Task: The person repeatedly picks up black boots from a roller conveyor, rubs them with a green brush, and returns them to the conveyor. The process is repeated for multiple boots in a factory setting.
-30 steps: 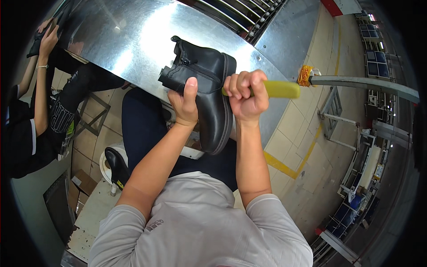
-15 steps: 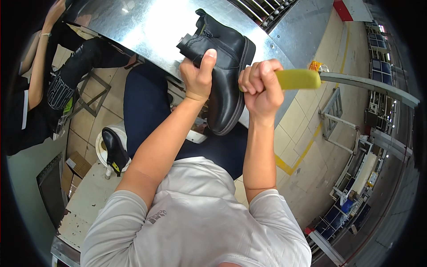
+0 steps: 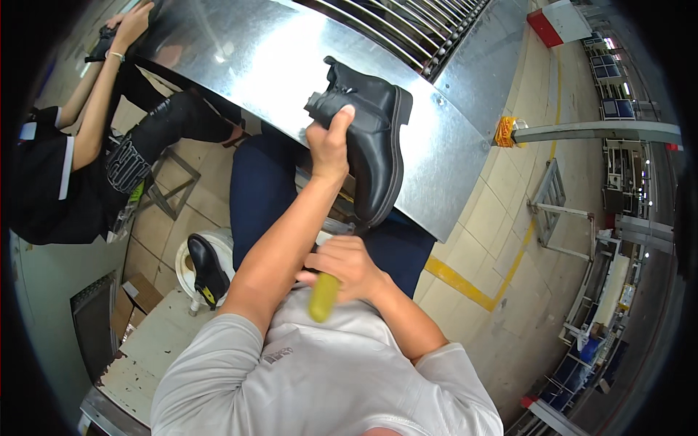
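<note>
My left hand (image 3: pixel 329 149) is closed around the shaft of a black leather boot (image 3: pixel 374 156), thumb up along its side. The boot lies on its side over the edge of the metal table, toe toward me and sole facing right. Just below the toe, my right hand (image 3: pixel 345 263) is closed on a tool with a yellow-green handle (image 3: pixel 323 299), somewhat blurred. The handle's rounded end points toward my shirt. The tool's working end is mostly hidden by my fingers and cannot be made out.
A shiny metal table (image 3: pixel 254 51) extends ahead, with a roller rack (image 3: pixel 407 25) behind. Another black boot (image 3: pixel 209 263) rests on a white bucket (image 3: pixel 185 270) at left. A co-worker's arm (image 3: pixel 91 142) is at far left. A metal bar (image 3: pixel 596 131) juts in from the right.
My right hand has moved from beside the sole down to below the toe, and the handle now points toward me. My left hand still holds the boot. The view has shifted slightly.
</note>
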Available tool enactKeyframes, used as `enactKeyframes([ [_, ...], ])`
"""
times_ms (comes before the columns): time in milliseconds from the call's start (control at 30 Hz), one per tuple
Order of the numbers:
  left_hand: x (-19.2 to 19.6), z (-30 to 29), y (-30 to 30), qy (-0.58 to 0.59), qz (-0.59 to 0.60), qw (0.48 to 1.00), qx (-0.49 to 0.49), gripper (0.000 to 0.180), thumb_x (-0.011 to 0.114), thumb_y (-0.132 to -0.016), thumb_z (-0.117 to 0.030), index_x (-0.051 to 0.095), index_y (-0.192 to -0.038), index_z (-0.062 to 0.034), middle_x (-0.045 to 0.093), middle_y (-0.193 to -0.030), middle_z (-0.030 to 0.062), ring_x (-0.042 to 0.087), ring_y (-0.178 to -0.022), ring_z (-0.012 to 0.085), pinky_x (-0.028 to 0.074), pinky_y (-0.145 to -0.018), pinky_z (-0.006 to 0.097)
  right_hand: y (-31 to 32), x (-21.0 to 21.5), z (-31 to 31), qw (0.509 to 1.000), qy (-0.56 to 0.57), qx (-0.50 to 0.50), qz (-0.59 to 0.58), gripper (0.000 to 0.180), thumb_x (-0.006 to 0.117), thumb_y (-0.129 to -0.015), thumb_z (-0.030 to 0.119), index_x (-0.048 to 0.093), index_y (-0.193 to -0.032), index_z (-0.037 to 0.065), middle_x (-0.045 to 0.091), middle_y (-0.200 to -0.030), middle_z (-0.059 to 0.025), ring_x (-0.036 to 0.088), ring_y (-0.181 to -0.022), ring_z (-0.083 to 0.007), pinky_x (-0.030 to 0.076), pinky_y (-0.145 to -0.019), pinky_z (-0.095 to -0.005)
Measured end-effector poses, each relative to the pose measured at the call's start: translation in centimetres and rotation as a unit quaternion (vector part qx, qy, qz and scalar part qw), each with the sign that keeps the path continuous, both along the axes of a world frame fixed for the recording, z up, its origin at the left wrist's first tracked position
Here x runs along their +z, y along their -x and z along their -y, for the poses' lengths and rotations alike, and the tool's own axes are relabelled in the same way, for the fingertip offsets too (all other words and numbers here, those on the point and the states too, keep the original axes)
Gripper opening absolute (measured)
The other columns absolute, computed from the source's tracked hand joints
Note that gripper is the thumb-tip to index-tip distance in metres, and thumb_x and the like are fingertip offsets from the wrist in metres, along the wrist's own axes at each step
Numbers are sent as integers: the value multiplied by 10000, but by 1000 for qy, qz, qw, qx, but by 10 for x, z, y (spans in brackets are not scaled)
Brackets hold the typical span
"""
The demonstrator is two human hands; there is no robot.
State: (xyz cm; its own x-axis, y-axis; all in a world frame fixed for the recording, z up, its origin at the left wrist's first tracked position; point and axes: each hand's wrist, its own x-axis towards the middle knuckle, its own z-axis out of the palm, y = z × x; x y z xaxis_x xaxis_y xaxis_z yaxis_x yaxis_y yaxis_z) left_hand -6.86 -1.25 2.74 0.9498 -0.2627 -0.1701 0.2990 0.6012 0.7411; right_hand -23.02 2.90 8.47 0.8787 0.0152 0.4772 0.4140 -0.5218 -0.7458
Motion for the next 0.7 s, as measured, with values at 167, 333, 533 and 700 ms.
enactKeyframes([
  [167, 37, -80, -15, 24, 134, 988, -74, 292, 708, -850, -25, 704, -1132, 50, 730, -1042, 80, 696, -904, 157, 553, -854, 301, 37, 26, 31, 968, -201, -151, -7, 282, 745, -906, 90, 669, -1147, -35, 669, -775, -84, 600, -571, -141, 476, -544, -290],
  [333, 43, -162, -47, -254, 425, 845, -200, 558, 825, -753, -44, 642, -1265, 82, 707, -1189, 145, 668, -1112, 189, 512, -986, 329, 0, 2, 78, 914, -296, -278, -5, 264, 661, -993, 137, 621, -1181, -44, 600, -664, -23, 577, -558, -115, 494, -589, -260],
  [533, 23, -175, -21, -340, 556, 708, -272, 702, 847, -662, -42, 603, -1320, -8, 657, -1357, 205, 569, -1356, 367, 335, -1203, 560, -52, -11, 118, 718, -672, -183, -13, 271, 591, -1047, 308, 596, -978, 46, 375, -547, 15, 366, -411, -91, 357, -416, -280],
  [700, 21, -169, 7, -418, 494, 739, -185, 616, 890, -736, -127, 596, -1265, -9, 656, -1348, 208, 582, -1334, 373, 353, -1199, 527, -77, -30, 122, 634, -753, -174, 41, 336, 590, -1045, 361, 542, -879, 74, 376, -541, 9, 357, -395, -104, 340, -397, -284],
])
